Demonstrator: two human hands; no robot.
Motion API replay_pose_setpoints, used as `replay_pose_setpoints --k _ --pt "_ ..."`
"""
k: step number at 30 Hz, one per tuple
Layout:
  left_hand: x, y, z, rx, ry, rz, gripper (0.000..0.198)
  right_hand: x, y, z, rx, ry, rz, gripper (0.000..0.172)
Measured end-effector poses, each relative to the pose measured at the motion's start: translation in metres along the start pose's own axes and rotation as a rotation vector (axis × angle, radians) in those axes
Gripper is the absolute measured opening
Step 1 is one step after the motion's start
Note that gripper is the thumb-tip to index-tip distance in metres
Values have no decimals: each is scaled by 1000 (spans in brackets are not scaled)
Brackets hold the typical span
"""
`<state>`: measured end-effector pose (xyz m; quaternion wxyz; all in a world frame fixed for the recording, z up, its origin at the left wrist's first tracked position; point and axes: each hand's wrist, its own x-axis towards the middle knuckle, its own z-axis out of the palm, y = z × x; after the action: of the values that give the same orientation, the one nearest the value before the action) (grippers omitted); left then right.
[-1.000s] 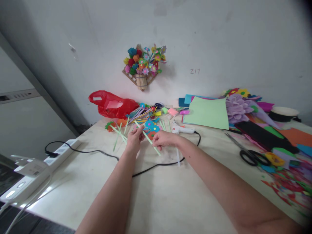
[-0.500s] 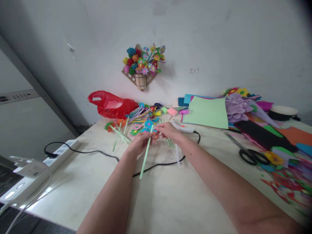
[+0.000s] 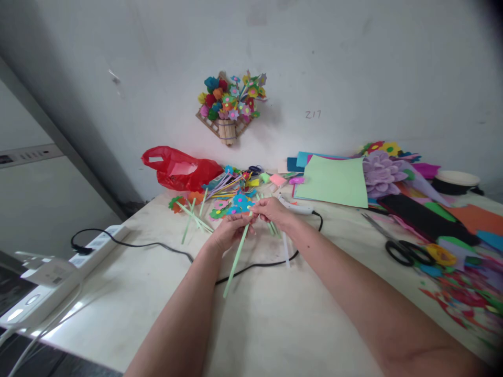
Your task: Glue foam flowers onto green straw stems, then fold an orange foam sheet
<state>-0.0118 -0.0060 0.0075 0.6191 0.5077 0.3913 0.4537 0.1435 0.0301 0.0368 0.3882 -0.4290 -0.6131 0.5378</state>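
Note:
A thin pale green strip (image 3: 237,262) slants down toward me, its upper end between my two hands. My left hand (image 3: 231,230) is closed round it near the top. The fingers of my right hand (image 3: 269,210) pinch at the strip's upper end, close against my left fingertips; whether they grip anything more there is hidden. Just beyond my hands lie blue foam flowers (image 3: 240,201) with coloured dots. More pale green strips (image 3: 192,215) lie crossed to the left. To the right, a white glue gun (image 3: 296,208) rests on the table, partly behind my right hand.
A black cord (image 3: 255,266) crosses the table under my forearms, near a white power strip (image 3: 98,246) on the left. Scissors (image 3: 401,248), a black phone-like slab (image 3: 426,217) and foam scraps (image 3: 467,293) lie right. Behind are a red bag (image 3: 181,170) and green sheets (image 3: 336,180).
The green strip has slid a little down and toward me, its top now at my fingertips. My hands have drawn closer together.

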Motion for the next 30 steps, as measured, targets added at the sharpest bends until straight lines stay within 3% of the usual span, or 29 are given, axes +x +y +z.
replay_pose_setpoints --k 7,14,20,30 --pt "1 -1 0 23 6 29 25 1 0 -1 -79 8 -68 11" --pt "-1 1 6 16 17 49 25 8 9 -2 -238 54 -304 10" --pt "0 1 6 -21 24 36 22 11 14 -1 -438 136 -412 10" --pt "-3 4 5 -293 -8 9 26 11 8 -5 -250 23 -420 20"
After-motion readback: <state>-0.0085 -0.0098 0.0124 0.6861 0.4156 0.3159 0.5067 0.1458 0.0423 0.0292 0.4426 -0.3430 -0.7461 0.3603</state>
